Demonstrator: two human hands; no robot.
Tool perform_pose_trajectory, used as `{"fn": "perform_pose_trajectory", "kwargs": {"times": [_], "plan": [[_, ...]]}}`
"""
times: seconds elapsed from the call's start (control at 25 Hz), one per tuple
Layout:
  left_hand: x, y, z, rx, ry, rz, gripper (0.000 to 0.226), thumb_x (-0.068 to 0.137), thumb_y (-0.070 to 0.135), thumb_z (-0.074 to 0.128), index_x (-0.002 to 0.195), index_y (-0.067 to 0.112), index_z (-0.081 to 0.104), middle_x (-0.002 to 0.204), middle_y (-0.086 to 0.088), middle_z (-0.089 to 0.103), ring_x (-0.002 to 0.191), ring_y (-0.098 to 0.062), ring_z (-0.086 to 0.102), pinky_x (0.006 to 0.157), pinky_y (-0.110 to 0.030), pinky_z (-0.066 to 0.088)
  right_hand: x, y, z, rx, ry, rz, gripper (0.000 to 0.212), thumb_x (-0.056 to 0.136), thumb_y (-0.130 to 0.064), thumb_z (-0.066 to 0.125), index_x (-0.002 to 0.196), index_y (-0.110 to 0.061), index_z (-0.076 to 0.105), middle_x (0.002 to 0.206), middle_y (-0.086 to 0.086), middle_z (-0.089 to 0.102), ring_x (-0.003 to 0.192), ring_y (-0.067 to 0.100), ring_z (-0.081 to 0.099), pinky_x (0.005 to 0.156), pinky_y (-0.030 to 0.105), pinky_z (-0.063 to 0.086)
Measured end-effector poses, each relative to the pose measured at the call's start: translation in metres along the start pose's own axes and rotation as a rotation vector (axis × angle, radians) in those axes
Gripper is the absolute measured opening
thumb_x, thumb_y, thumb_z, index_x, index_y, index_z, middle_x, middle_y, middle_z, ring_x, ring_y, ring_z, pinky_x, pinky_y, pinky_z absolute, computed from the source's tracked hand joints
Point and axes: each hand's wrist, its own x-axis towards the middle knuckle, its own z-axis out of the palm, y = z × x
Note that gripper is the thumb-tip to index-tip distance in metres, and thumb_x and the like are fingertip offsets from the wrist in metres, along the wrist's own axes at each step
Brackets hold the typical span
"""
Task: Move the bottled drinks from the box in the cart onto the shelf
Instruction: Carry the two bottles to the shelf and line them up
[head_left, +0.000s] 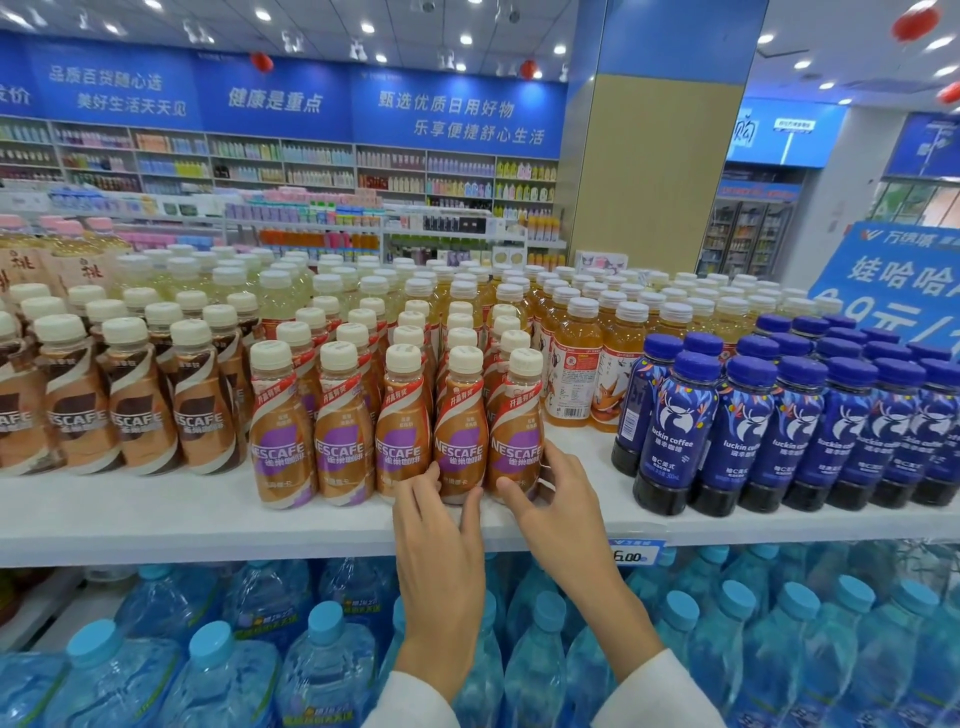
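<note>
A front row of Nescafe coffee bottles with purple labels and cream caps stands on the white shelf (208, 514). My left hand (436, 545) grips the base of the fourth bottle (460, 415), with fingers on its left and thumb on its right. My right hand (561, 499) holds the base of the rightmost bottle (516, 415), thumb in front and fingers curled round its right side. Both bottles stand upright on the shelf, touching each other. The cart and its box are out of view.
Brown-label Nescafe bottles (140, 410) fill the shelf to the left. Dark blue Luckin coffee bottles (675, 436) stand to the right, past a bare gap. Orange tea bottles (576, 369) stand behind. Large blue water bottles (332, 654) pack the lower shelf under my arms.
</note>
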Motion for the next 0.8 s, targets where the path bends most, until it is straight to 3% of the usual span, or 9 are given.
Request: {"fn": "perform_pose_trajectory", "kwargs": {"times": [0.16,0.24,0.32,0.44,0.52,0.6,0.68,0.8], "plan": [[0.000,-0.001,-0.044,-0.134,-0.049,-0.011,0.044,0.088,0.031,0.074,0.127,0.031,0.054,0.118,0.015,0.055,0.106,-0.001,0.057,0.084,-0.013,0.046,0.003,0.006,-0.005,0.031,-0.034,-0.002,0.073,0.083,-0.038,0.079,0.145,-0.030,0.041,0.134,-0.010,0.049,0.119,0.005,0.054,0.094,0.018,0.047],[0.014,-0.006,-0.081,-0.215,0.047,-0.040,0.051,0.081,0.029,0.080,0.124,0.035,0.054,0.116,0.017,0.057,0.106,0.003,0.057,0.088,-0.016,0.046,0.008,0.008,-0.007,0.045,-0.044,0.012,0.093,0.075,-0.049,0.083,0.151,-0.027,0.035,0.144,-0.010,0.046,0.127,0.008,0.051,0.105,0.031,0.048],[0.039,-0.020,-0.113,-0.228,0.144,-0.070,0.071,0.072,0.031,0.087,0.132,0.031,0.050,0.125,0.014,0.055,0.114,-0.003,0.056,0.097,-0.026,0.046,0.015,0.006,-0.006,0.136,-0.054,0.032,0.107,0.064,-0.056,0.086,0.153,-0.029,0.033,0.148,-0.011,0.047,0.131,0.008,0.050,0.107,0.037,0.049],[0.081,-0.044,-0.138,-0.200,-0.059,-0.178,0.118,0.057,0.036,0.095,0.152,0.032,0.026,0.150,0.012,0.039,0.135,-0.009,0.043,0.109,-0.033,0.039,0.026,-0.006,-0.008,0.297,-0.110,0.033,0.100,0.066,-0.039,0.092,0.150,-0.028,0.038,0.140,-0.011,0.056,0.118,0.001,0.059,0.086,0.021,0.055],[0.102,-0.056,-0.143,-0.181,-0.250,-0.212,0.136,0.048,0.042,0.099,0.156,0.035,0.017,0.153,0.010,0.039,0.135,-0.009,0.045,0.110,-0.038,0.040,0.031,-0.010,-0.007,0.352,-0.143,0.019,0.096,0.065,-0.030,0.093,0.146,-0.029,0.042,0.133,-0.010,0.062,0.107,-0.002,0.066,0.076,0.016,0.057],[0.119,-0.066,-0.145,-0.192,-0.378,-0.231,0.132,0.043,0.041,0.101,0.152,0.033,0.027,0.143,0.010,0.054,0.124,-0.008,0.058,0.105,-0.040,0.048,0.033,-0.012,-0.005,0.376,-0.164,0.017,0.096,0.063,-0.027,0.094,0.145,-0.030,0.044,0.129,-0.009,0.065,0.103,-0.001,0.068,0.076,0.016,0.057],[0.133,-0.070,-0.147,-0.219,-0.454,-0.240,0.113,0.045,0.032,0.100,0.143,0.030,0.043,0.127,0.008,0.067,0.109,-0.006,0.067,0.100,-0.039,0.053,0.034,-0.013,-0.002,0.383,-0.180,0.017,0.096,0.062,-0.024,0.095,0.144,-0.029,0.045,0.126,-0.009,0.067,0.101,0.000,0.069,0.074,0.016,0.057],[0.142,-0.072,-0.146,-0.260,-0.509,-0.252,0.094,0.050,0.025,0.099,0.132,0.028,0.054,0.117,0.007,0.073,0.103,-0.008,0.071,0.097,-0.038,0.055,0.035,-0.016,0.000,0.379,-0.177,0.002,0.095,0.062,-0.016,0.095,0.142,-0.026,0.046,0.122,-0.008,0.068,0.096,-0.002,0.070,0.069,0.012,0.055]]}}
